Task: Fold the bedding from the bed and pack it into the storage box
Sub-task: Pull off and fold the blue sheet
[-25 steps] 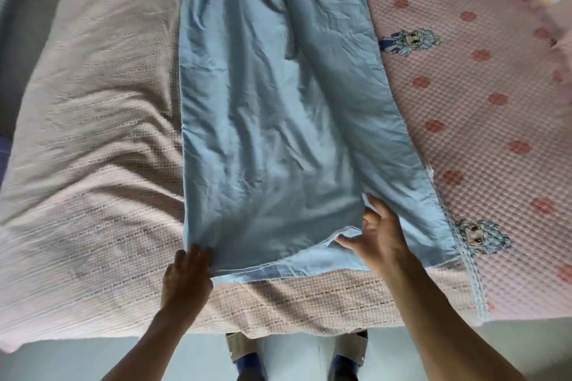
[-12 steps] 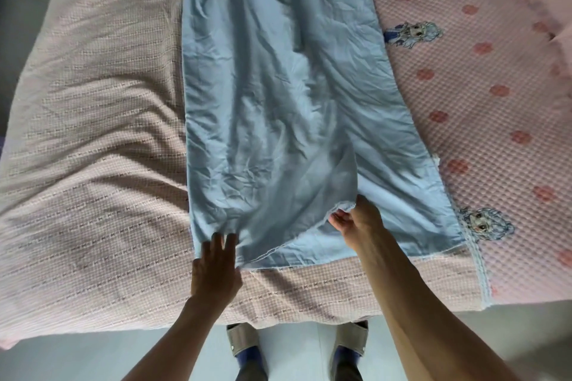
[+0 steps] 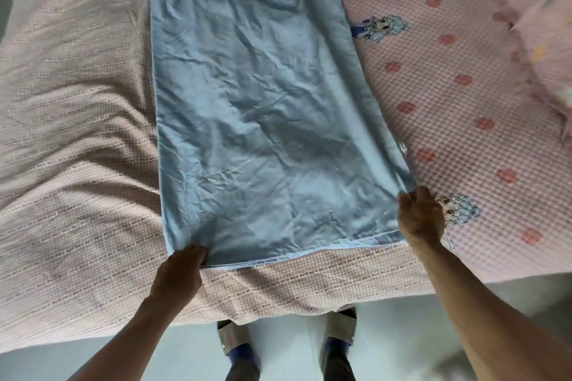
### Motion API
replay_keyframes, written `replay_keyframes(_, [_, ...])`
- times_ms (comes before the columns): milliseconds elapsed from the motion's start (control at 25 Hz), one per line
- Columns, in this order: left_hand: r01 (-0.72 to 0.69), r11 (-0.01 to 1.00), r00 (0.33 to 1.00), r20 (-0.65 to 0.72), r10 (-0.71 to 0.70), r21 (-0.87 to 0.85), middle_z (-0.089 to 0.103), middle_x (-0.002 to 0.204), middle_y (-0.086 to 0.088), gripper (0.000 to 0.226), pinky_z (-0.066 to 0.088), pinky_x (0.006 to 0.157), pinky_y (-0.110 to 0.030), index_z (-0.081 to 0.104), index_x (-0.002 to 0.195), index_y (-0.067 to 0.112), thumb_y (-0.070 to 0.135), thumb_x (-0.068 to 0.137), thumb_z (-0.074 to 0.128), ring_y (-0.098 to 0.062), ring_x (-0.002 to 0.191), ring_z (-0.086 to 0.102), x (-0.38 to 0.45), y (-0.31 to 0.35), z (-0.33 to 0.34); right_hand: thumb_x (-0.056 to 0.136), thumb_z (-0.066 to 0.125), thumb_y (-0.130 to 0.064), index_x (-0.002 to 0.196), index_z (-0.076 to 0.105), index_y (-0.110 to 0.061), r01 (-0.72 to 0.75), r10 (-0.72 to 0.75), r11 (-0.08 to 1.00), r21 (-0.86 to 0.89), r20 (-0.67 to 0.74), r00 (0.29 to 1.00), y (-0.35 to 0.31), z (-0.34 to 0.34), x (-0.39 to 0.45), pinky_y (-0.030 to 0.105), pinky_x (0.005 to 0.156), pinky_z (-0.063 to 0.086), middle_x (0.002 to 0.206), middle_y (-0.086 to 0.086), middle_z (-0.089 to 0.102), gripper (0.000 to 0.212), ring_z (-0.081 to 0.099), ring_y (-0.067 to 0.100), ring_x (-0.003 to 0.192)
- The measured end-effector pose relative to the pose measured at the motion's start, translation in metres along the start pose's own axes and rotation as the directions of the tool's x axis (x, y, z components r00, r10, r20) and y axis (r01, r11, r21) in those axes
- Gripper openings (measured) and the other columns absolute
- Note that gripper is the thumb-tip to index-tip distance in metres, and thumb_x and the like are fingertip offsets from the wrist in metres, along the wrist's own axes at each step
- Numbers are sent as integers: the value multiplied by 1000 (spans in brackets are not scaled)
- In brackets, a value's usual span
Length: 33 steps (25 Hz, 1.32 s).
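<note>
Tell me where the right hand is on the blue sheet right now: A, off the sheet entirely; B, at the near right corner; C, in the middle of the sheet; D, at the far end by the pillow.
B: the right hand grips the blue sheet at its near right corner, beside the cartoon print on the pink quilt.

One long crumpled light-blue sheet [image 3: 263, 108]; one pink waffle-weave blanket [image 3: 77, 164]; one pink dotted quilted cover [image 3: 448, 86]; two printed blue-haired cartoon figures [image 3: 382, 28]; two bare hands [image 3: 178, 275]; two grey strapped slippers [image 3: 236, 339].
</note>
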<state>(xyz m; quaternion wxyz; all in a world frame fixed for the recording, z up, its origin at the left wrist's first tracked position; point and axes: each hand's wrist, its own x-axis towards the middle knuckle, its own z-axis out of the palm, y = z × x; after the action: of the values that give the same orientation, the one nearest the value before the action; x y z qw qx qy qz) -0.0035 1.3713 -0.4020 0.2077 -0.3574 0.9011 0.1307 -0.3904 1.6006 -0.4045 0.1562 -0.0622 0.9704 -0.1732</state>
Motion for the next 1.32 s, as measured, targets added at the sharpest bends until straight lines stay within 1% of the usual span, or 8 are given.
replay_keyframes(160, [92, 996, 988, 126, -91, -3, 69, 92, -8, 17, 50, 72, -35, 55, 79, 22, 6, 81, 58, -33, 92, 67, 12, 11, -15, 97, 51, -26, 104, 57, -8, -22, 22, 1000, 19, 1, 1000, 22, -1, 6, 41, 80, 44, 103, 27, 66, 20, 62, 43, 98])
replay_keyframes(400, [71, 991, 959, 267, -98, 112, 62, 110, -3, 19, 46, 85, -32, 38, 83, 26, 12, 84, 52, -25, 109, 60, 27, 41, -18, 94, 51, -23, 111, 62, -11, -129, 130, 991, -22, 68, 989, 47, -12, 4, 42, 86, 45, 113, 22, 66, 23, 60, 41, 104])
replay_keyframes(600, [200, 928, 957, -140, -254, -314, 59, 102, -7, 13, 50, 75, -44, 59, 85, 19, 20, 77, 69, -36, 95, 56, 1, 23, 6, 84, 70, -29, 101, 58, -21, -30, 21, 996, 84, 100, 995, 42, -5, 15, 42, 87, 48, 116, 15, 63, 22, 60, 35, 106])
replay_keyframes(760, [357, 835, 894, -107, -436, -418, 45, 120, -9, 44, 42, 89, -48, 52, 110, 23, 13, 73, 72, -37, 111, 44, 1, 19, 15, 74, 78, -39, 121, 53, -9, -201, 175, 961, 188, 144, 974, 46, 14, 7, 48, 87, 53, 118, 17, 64, 61, 63, 35, 101])
replay_keyframes(920, [409, 649, 776, -130, -618, -642, 57, 109, -15, 33, 45, 86, -44, 59, 109, 18, 4, 79, 61, -40, 99, 54, -3, 24, 26, 68, 81, -42, 119, 61, -7, -595, 456, 530, 605, 388, 801, 48, 20, -28, 40, 78, 58, 95, 10, 68, 65, 61, 21, 66])
replay_keyframes(1040, [216, 241, 698, -23, -716, -946, 67, 106, -11, 21, 56, 82, -46, 63, 103, 20, 8, 86, 62, -34, 97, 64, -4, 21, 20, 76, 76, -30, 118, 64, -15, -724, 269, 40, 689, 690, 672, 38, 24, -56, 43, 96, 50, 116, 13, 69, 46, 65, 25, 92])
replay_keyframes(1160, [91, -19, 779, 83, -622, -996, 65, 105, -6, 27, 56, 77, -38, 62, 115, 11, 8, 89, 67, -23, 93, 66, -6, 33, 16, 79, 71, -22, 125, 62, -10, -748, 114, -5, 664, 744, 659, 18, 25, -67, 43, 90, 53, 120, 14, 68, 48, 66, 29, 109])
replay_keyframes(1320, [92, 113, 692, -19, -722, -989, 67, 88, -5, 38, 58, 65, -32, 68, 96, 9, -15, 77, 45, -27, 82, 66, -7, 35, 21, 83, 75, -22, 122, 60, -14, -667, 310, 108, 737, 612, 727, -1, 30, -67, 42, 66, 52, 113, 10, 68, 42, 65, 31, 97])
